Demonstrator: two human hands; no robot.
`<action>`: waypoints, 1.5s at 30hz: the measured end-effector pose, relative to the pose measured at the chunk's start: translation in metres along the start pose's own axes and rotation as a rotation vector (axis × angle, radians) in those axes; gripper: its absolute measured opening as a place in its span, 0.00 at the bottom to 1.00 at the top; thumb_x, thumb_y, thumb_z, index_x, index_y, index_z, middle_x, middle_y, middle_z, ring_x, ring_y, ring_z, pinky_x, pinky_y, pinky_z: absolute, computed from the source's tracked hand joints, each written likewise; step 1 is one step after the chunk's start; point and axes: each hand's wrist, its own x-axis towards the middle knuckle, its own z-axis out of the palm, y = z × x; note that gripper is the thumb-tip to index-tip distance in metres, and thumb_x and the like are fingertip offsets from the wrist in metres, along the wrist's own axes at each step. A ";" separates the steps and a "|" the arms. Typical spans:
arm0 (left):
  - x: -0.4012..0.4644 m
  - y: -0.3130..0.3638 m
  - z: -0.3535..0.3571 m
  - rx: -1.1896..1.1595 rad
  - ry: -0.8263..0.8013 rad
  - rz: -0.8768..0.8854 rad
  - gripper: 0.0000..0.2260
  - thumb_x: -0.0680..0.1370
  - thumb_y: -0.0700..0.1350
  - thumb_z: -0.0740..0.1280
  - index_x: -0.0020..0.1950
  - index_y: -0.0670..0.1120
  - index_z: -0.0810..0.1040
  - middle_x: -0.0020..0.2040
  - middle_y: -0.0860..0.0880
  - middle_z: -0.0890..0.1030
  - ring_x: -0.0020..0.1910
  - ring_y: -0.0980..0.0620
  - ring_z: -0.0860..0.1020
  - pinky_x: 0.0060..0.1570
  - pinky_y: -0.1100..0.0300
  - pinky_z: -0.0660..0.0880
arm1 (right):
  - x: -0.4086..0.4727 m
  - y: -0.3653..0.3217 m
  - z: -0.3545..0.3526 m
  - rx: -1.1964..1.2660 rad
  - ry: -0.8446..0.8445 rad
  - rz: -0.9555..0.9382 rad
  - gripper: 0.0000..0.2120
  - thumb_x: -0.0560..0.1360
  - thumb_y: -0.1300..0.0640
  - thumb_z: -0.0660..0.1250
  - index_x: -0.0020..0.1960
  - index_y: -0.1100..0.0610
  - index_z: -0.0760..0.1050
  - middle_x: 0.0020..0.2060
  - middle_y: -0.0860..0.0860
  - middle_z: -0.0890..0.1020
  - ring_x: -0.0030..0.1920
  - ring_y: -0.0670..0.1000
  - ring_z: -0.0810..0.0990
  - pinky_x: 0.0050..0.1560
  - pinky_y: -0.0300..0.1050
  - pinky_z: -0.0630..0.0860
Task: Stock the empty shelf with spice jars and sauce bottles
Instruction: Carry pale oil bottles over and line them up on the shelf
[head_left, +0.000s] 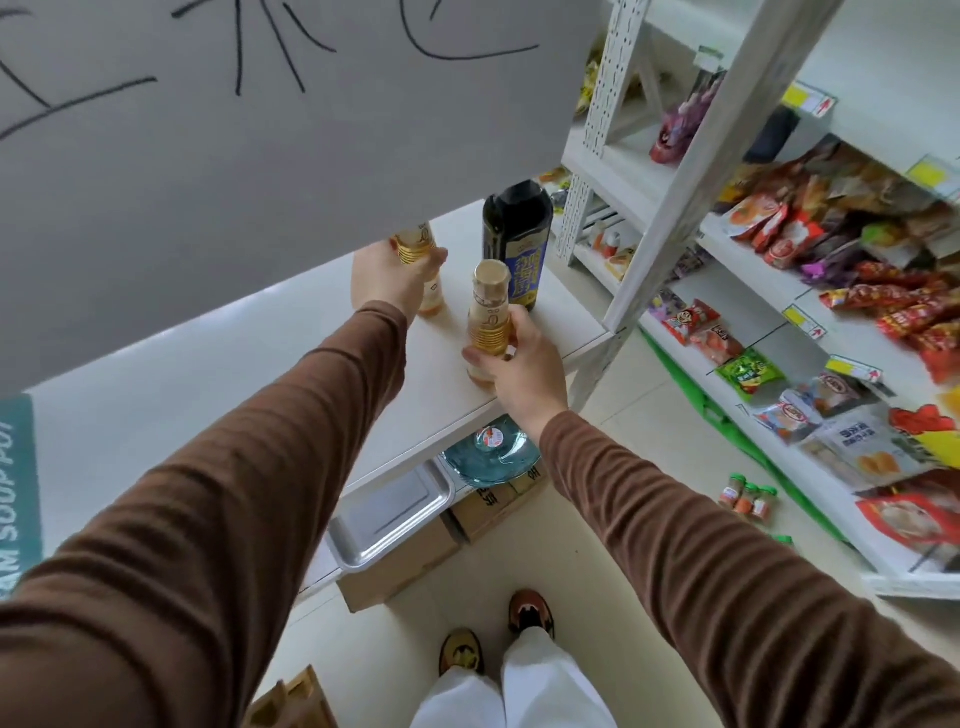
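Head view, looking down along two brown sleeves. Left hand (387, 278) wrapped around a small golden bottle (418, 260), fingers clasped at its ribbed neck; top of this bottle hidden behind a white sign (260, 156) with black strokes. Right hand (519, 364) clasped around a second golden bottle (488, 322), holding it at the lower body, cap up, bottle upright. Seems to stand on the white shelf (311, 374) near the front edge, but contact of the base not clear under the fingers. Just behind it, a tall dark sauce bottle (517, 239) with blue and yellow label, upright on the same shelf. Under the shelf, a metal tray (389, 514) on cardboard boxes (395, 566), beside a blue water jug (493, 457). On the floor to the right, small spice jars (748, 496) with green lids, near a rack full of snack bags (831, 291).
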 end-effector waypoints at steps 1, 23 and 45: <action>0.000 0.000 0.002 -0.010 0.017 -0.010 0.12 0.69 0.54 0.77 0.40 0.56 0.73 0.46 0.53 0.83 0.47 0.51 0.82 0.54 0.51 0.80 | -0.001 0.001 -0.001 -0.002 0.007 -0.001 0.18 0.70 0.49 0.78 0.55 0.48 0.74 0.46 0.44 0.85 0.47 0.49 0.83 0.53 0.51 0.81; -0.126 0.041 0.023 0.036 -0.339 0.378 0.17 0.73 0.49 0.75 0.60 0.52 0.78 0.50 0.57 0.82 0.45 0.64 0.78 0.45 0.65 0.76 | -0.050 0.028 -0.113 0.030 0.253 0.075 0.18 0.71 0.47 0.76 0.57 0.47 0.74 0.47 0.42 0.84 0.47 0.44 0.82 0.55 0.50 0.80; -0.316 0.304 0.439 -0.102 -0.926 0.740 0.19 0.72 0.50 0.75 0.62 0.52 0.78 0.50 0.56 0.83 0.48 0.57 0.80 0.50 0.57 0.77 | -0.154 0.205 -0.559 -0.039 0.924 0.392 0.22 0.70 0.49 0.78 0.61 0.52 0.76 0.46 0.44 0.81 0.48 0.49 0.81 0.53 0.47 0.78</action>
